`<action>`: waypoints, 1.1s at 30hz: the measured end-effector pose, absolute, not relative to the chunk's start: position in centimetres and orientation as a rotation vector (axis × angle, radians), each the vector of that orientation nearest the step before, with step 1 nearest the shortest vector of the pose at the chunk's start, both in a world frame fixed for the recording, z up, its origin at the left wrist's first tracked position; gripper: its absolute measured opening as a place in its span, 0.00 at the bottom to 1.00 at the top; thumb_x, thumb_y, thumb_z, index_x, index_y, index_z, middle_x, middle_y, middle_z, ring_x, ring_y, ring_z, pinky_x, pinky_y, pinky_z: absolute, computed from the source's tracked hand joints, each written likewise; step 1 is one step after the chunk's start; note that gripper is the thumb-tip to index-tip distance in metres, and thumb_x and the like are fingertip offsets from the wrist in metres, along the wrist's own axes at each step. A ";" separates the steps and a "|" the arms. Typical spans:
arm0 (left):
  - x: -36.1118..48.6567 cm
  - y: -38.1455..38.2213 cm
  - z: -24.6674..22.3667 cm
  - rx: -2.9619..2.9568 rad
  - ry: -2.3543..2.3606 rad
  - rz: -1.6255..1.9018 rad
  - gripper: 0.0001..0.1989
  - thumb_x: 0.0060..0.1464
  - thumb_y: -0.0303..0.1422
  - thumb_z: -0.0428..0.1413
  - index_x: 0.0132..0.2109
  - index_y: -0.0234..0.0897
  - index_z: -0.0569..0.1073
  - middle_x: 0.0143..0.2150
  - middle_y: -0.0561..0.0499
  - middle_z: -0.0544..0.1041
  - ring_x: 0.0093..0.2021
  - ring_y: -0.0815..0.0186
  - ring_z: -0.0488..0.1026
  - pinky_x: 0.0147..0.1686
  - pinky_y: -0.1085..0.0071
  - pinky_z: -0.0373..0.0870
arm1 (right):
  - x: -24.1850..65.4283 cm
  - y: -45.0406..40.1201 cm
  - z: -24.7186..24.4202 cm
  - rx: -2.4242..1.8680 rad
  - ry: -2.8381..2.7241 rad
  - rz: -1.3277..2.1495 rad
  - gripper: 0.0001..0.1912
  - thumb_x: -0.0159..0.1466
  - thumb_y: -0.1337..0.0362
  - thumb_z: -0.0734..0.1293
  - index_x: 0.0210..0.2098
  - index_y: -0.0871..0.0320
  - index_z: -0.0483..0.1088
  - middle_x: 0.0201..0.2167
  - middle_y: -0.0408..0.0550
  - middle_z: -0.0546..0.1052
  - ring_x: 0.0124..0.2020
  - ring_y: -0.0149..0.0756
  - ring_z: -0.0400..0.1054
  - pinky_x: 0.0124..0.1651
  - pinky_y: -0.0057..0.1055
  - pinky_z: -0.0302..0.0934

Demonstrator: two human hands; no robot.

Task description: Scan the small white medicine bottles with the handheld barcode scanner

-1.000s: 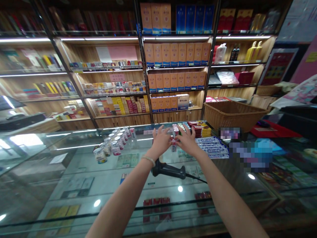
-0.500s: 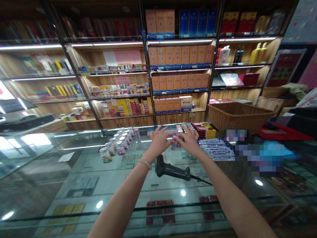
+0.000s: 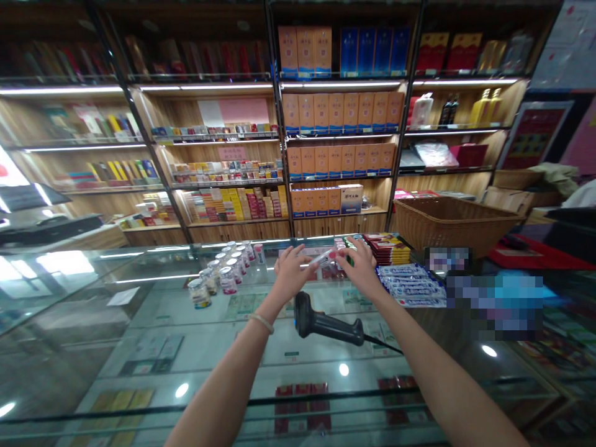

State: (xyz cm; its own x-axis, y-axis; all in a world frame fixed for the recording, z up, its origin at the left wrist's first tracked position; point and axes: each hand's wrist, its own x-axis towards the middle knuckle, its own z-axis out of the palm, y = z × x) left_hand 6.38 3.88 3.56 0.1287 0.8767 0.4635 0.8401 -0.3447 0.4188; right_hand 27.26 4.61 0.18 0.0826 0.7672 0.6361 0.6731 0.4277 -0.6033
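Observation:
Between my two hands is a small clear tube with a red cap [image 3: 323, 258], tilted on a slant. My left hand [image 3: 293, 270] pinches its lower left end, while the fingers of my right hand [image 3: 358, 264] are closed at the capped end. Nearer to me, a black barcode scanner [image 3: 328, 326] lies on the glass counter [image 3: 251, 366], its cable trailing right. Left of my hands stand several small lidded jars [image 3: 228, 280] in rows, with an upright tube [image 3: 259, 253] beside them. Blue-and-white packets [image 3: 410, 285] lie right of my right hand.
Stacked red and yellow packs [image 3: 386, 248] sit behind the packets. A wicker basket [image 3: 454, 226] stands at the right, near a red mat [image 3: 540, 251]. Shelves with orange boxes [image 3: 342, 112] line the back wall. A blurred-out patch covers part of the right side.
My hands have moved slightly apart. The tube between them has turned from nearly upright to a sideways slant, and more of it shows. The view has shifted a little.

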 end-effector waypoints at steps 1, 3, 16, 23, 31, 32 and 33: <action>6.0 3.9 3.6 2.308 1.752 1.054 0.12 0.61 0.43 0.57 0.46 0.50 0.83 0.68 0.51 0.70 0.71 0.52 0.59 0.70 0.47 0.53 | 27.2 4.5 0.1 -1.282 -1.647 0.083 0.16 0.68 0.48 0.63 0.40 0.49 0.78 0.67 0.48 0.66 0.71 0.51 0.49 0.69 0.58 0.43; 5.4 3.9 3.7 2.303 1.747 1.101 0.13 0.62 0.44 0.55 0.44 0.50 0.83 0.67 0.53 0.71 0.70 0.53 0.60 0.70 0.47 0.53 | 26.9 4.2 0.1 -1.281 -1.688 0.019 0.16 0.69 0.50 0.62 0.41 0.50 0.78 0.67 0.49 0.67 0.71 0.51 0.49 0.68 0.58 0.42; 3.5 2.8 3.2 2.306 1.841 1.001 0.16 0.63 0.47 0.53 0.36 0.51 0.85 0.67 0.56 0.72 0.71 0.48 0.58 0.69 0.38 0.50 | 26.1 1.6 0.3 -1.190 -1.934 -0.559 0.13 0.67 0.56 0.69 0.51 0.48 0.74 0.70 0.54 0.63 0.73 0.49 0.48 0.72 0.56 0.29; 3.8 2.5 3.5 2.260 1.849 0.938 0.20 0.67 0.45 0.48 0.39 0.51 0.85 0.67 0.55 0.71 0.71 0.47 0.56 0.69 0.37 0.48 | 25.7 1.6 0.2 -1.206 -1.931 -0.576 0.10 0.68 0.57 0.68 0.48 0.47 0.76 0.69 0.51 0.65 0.71 0.50 0.51 0.71 0.56 0.30; 3.4 0.3 4.8 2.760 1.793 1.115 0.34 0.51 0.51 0.65 0.63 0.50 0.72 0.77 0.44 0.52 0.75 0.44 0.46 0.71 0.37 0.30 | 25.9 1.5 0.5 -1.224 -1.880 -0.518 0.10 0.68 0.57 0.67 0.47 0.47 0.77 0.68 0.50 0.66 0.70 0.50 0.52 0.71 0.56 0.31; 3.4 0.1 5.0 2.814 1.777 1.092 0.32 0.50 0.49 0.66 0.62 0.51 0.73 0.77 0.45 0.53 0.75 0.44 0.46 0.71 0.37 0.29 | 26.0 1.5 0.5 -1.224 -1.872 -0.513 0.10 0.68 0.57 0.67 0.47 0.48 0.77 0.68 0.50 0.66 0.70 0.51 0.52 0.71 0.56 0.31; 3.4 -0.1 5.2 2.853 1.765 1.084 0.29 0.51 0.46 0.67 0.60 0.52 0.74 0.76 0.47 0.53 0.75 0.45 0.46 0.71 0.37 0.28 | 26.0 1.5 0.6 -1.223 -1.867 -0.509 0.10 0.68 0.57 0.67 0.47 0.48 0.77 0.67 0.50 0.67 0.70 0.51 0.52 0.71 0.56 0.31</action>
State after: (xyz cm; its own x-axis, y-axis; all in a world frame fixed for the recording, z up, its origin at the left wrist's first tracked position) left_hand 3.43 -0.06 5.17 0.3348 0.6657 0.6669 0.8960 -0.4441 -0.0066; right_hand 26.03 1.53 0.56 -0.1847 0.5547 0.8113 0.8898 0.4449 -0.1015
